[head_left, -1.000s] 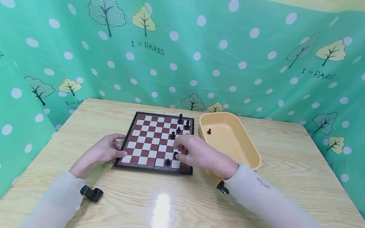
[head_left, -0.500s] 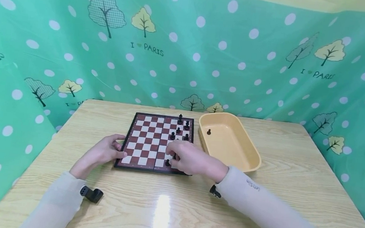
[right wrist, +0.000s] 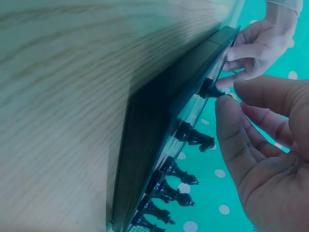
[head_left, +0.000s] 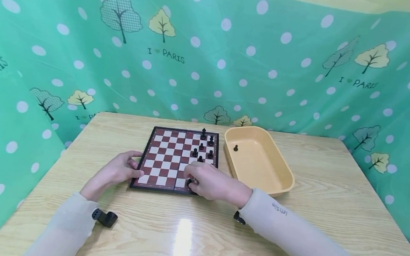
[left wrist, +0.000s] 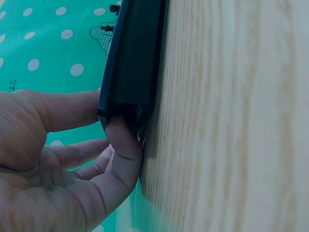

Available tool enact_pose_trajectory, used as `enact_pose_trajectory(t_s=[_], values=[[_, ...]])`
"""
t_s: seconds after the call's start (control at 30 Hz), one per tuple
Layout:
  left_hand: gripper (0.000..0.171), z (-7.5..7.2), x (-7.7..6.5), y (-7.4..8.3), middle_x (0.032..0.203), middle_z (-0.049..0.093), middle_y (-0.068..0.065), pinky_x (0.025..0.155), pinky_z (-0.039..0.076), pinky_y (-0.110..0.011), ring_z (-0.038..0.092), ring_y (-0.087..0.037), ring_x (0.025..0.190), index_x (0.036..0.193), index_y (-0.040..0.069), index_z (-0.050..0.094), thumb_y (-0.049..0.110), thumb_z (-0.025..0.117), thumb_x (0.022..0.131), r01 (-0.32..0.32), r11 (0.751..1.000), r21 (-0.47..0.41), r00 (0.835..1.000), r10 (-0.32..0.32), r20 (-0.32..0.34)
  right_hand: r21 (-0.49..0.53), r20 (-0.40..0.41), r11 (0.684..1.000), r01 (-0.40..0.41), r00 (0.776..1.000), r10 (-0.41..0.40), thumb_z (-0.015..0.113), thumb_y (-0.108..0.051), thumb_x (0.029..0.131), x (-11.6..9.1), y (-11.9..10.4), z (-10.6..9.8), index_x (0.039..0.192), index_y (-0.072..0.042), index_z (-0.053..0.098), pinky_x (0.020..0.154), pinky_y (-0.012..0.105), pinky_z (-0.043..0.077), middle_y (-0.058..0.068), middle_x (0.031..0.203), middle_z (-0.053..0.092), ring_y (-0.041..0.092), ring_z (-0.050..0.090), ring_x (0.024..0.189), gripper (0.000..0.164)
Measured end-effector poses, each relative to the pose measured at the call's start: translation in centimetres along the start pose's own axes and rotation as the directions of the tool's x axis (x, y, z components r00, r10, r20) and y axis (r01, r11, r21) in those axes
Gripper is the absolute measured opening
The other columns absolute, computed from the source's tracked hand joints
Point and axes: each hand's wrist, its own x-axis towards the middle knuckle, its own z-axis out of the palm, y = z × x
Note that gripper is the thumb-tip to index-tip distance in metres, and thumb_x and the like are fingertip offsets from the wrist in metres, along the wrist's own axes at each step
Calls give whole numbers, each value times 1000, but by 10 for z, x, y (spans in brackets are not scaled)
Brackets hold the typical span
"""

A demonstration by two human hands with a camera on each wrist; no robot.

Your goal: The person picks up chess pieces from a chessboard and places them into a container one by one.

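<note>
A folding chessboard [head_left: 165,157] with brown and white squares lies on the table. My left hand [head_left: 121,168] holds its left edge, thumb on top; in the left wrist view, the fingers [left wrist: 123,145] curl under the rim. Over the board's near right part, my right hand [head_left: 214,182] pinches the top of a small black pawn [right wrist: 208,89] between thumb and index fingertip. The pawn stands on the board. Several other black chess pieces [head_left: 203,135] stand upright on the right half, and a black knight [right wrist: 193,135] is nearby in the right wrist view. My right hand hides some squares.
A yellow plastic tray [head_left: 289,179] stands right of the board, with one small dark chess piece [head_left: 235,148] inside. The wooden table [head_left: 143,229] reaches back to a green dotted curtain [head_left: 210,71].
My right hand has moved left and slightly nearer, from a piece near the right edge to the front pawn, uncovering pieces behind it. My left hand stays on the board's edge.
</note>
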Motion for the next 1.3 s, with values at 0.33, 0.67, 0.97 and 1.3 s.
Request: enact_pose_trajectory(t_s=[0.33, 0.67, 0.97, 1.3], values=[[76, 0, 1, 1, 98, 55, -14, 67, 46, -34, 54, -23, 80, 145, -3, 31, 7, 73, 81, 9, 1000, 20, 1000, -9, -1, -29, 13, 1000, -10, 1000, 11, 66, -6, 87, 2, 4, 6, 105, -10, 66, 79, 22, 49, 0, 102, 62, 10, 59, 94, 18], [76, 0, 0, 3, 96, 55, -14, 66, 46, -34, 54, -22, 77, 144, -4, 32, 6, 73, 81, -3, 1000, 17, 1000, 3, 0, -29, 14, 1000, -4, 1000, 4, 63, -5, 89, 4, 7, 11, 100, -11, 66, 72, 19, 48, -1, 96, 60, 7, 56, 85, 13], [75, 1, -3, 3, 95, 56, -15, 62, 47, -34, 55, -21, 72, 144, -6, 31, 6, 72, 82, 0, 1000, 11, 1000, 0, -3, -10, 15, 1000, -8, 1000, 9, 62, -4, 89, 5, 5, 11, 97, -11, 65, 71, 17, 48, -2, 94, 60, 6, 55, 84, 12], [77, 1, -2, 4, 96, 57, -15, 64, 47, -33, 56, -21, 75, 144, -5, 31, 6, 73, 81, -1, 1000, 13, 1000, 1, -1, -8, 9, 1000, -7, 1000, 7, 61, -4, 89, 6, 3, 10, 98, -10, 66, 73, 18, 48, -2, 94, 60, 6, 56, 85, 12]])
